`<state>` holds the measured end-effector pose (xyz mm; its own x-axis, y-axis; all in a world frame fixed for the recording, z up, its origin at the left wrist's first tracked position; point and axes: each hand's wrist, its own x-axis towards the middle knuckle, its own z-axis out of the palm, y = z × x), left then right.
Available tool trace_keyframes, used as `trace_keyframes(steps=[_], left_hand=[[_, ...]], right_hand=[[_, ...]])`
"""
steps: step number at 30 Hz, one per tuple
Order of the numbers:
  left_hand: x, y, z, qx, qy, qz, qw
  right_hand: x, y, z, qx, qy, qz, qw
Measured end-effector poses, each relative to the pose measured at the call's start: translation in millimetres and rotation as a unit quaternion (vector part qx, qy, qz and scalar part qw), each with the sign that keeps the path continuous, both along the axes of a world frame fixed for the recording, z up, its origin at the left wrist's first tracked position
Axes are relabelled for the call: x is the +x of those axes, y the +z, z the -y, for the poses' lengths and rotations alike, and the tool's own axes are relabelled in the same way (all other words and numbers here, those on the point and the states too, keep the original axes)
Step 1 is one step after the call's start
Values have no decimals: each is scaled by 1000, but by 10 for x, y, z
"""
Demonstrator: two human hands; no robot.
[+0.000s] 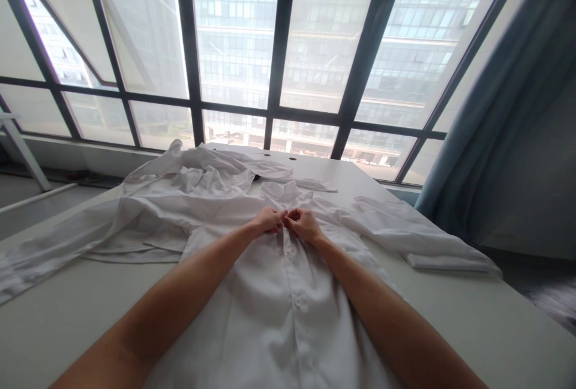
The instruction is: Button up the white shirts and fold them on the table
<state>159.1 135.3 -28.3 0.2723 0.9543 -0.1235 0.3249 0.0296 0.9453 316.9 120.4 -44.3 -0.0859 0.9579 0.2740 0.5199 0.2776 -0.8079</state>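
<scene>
A white button-up shirt (256,293) lies spread front side up on the white table, collar away from me and sleeves out to both sides. My left hand (270,220) pinches the front placket a little below the collar (281,192). Right beside it, my right hand (302,224) is closed on the placket's other edge, fingertips almost touching the left ones. Whatever small part sits between the fingertips is hidden. Below the hands, several buttons run down the placket (294,302).
More white garments (211,176) lie crumpled behind the shirt on the left. The white table (450,323) reaches toward large dark-framed windows (330,41). A blue-grey curtain (490,107) hangs at the right. A white metal frame (27,152) stands at far left.
</scene>
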Motion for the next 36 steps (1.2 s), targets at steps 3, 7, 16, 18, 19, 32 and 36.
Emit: trace_keyframes(steps=[3,7,16,18,19,32,36], left_hand=[[4,-33,-35,1,3,-13,1000],[8,-62,-58,6,-8,-13,1000],[16,-27,1,42,-23,16,999],[20,-26,0,62,-25,8,998],[22,-28,-4,77,-25,-7,997],[49,6,26,98,-18,-98,990],[45,2,17,110,-19,-118,987]], right_hand=[[27,-5,-9,5,31,-23,999],[44,37,-8,-54,58,-67,995],[13,92,-5,-90,49,-43,994],[11,68,-11,-68,38,-46,996],[9,56,-15,-58,32,-43,997],[32,18,-49,-49,34,1,998],[10,16,-38,-17,7,54,998]])
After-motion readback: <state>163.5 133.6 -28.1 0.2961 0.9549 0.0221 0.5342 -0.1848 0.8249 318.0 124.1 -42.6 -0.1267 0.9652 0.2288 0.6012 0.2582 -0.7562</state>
